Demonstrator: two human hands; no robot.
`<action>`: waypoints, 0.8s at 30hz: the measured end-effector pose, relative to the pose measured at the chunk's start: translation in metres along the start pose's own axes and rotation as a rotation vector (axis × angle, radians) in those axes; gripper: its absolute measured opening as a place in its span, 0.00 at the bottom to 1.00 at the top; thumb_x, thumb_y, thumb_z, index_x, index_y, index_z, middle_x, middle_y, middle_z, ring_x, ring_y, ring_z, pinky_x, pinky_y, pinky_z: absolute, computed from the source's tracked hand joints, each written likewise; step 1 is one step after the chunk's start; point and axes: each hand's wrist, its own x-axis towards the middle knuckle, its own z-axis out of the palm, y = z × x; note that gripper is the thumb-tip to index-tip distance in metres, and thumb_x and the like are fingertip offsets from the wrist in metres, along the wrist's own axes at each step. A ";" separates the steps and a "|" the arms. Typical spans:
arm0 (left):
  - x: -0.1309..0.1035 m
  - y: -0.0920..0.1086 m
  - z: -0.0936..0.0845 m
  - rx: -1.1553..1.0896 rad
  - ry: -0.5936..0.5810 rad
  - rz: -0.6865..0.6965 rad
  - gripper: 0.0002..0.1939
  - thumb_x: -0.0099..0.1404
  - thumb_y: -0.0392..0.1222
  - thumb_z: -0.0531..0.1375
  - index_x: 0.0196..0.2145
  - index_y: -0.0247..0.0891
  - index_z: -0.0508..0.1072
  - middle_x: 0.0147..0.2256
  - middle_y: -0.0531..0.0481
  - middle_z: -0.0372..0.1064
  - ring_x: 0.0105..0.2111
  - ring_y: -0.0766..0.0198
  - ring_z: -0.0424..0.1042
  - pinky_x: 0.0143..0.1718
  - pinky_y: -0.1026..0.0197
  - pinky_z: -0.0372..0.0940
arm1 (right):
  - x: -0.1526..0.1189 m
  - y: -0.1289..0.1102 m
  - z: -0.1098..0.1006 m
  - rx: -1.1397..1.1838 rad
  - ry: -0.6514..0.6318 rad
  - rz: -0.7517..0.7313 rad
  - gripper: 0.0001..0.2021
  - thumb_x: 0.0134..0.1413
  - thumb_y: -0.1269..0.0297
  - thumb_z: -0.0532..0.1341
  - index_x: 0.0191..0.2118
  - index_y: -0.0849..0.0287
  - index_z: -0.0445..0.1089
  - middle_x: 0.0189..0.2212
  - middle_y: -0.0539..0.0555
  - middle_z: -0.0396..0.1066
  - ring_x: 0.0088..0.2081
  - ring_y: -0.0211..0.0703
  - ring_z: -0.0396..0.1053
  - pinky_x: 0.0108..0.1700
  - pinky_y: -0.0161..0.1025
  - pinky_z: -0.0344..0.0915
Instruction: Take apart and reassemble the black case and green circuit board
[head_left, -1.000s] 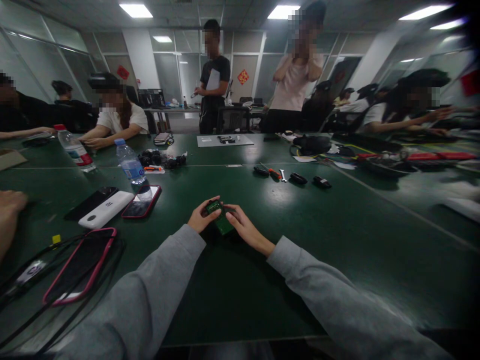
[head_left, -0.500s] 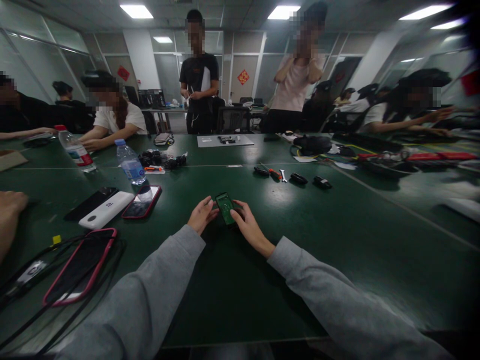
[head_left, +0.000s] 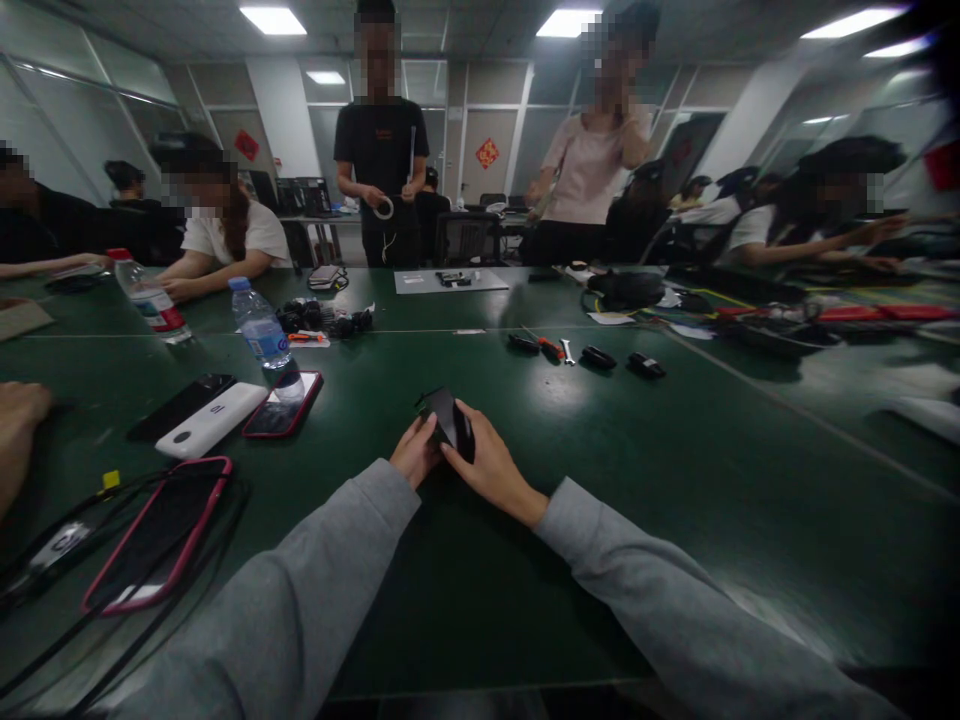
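Observation:
Over the table (head_left: 525, 560) in front of me, both hands close around a small black rectangular device (head_left: 451, 415). One flat, dark face of it shows, and it is tilted. My left hand (head_left: 415, 451) grips its left side, with the thumb near the edge. My right hand (head_left: 491, 460) wraps its right side, the thumb lying along its lower edge. The fingers hide the underside, and I cannot make out its exact kind.
To the left are a red-rimmed phone (head_left: 283, 404), a white power bank (head_left: 212, 418), another red-cased phone (head_left: 160, 535) with cables, and a water bottle (head_left: 259, 325). A small wrench (head_left: 568, 352) lies ahead beside several black items. A person (head_left: 382, 150) stands across the table.
The device has been turned from its green face with small marks to a dark face. Both hands now grip it more closely. The person opposite has shifted and holds a white ring.

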 end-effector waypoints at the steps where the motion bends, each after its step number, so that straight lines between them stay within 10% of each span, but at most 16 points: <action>1: 0.000 0.002 0.000 0.006 0.001 -0.010 0.19 0.56 0.50 0.61 0.44 0.39 0.68 0.40 0.45 0.71 0.38 0.60 0.72 0.39 0.58 0.66 | 0.000 0.000 0.000 0.021 -0.005 -0.007 0.31 0.53 0.60 0.59 0.60 0.59 0.48 0.53 0.61 0.57 0.54 0.48 0.57 0.56 0.49 0.56; 24: 0.005 0.003 -0.002 -0.067 -0.007 0.017 0.27 0.57 0.58 0.56 0.47 0.36 0.68 0.37 0.42 0.73 0.38 0.57 0.73 0.45 0.54 0.65 | 0.000 -0.009 -0.003 0.109 0.003 -0.098 0.39 0.46 0.53 0.65 0.60 0.56 0.47 0.55 0.60 0.50 0.58 0.50 0.50 0.60 0.50 0.52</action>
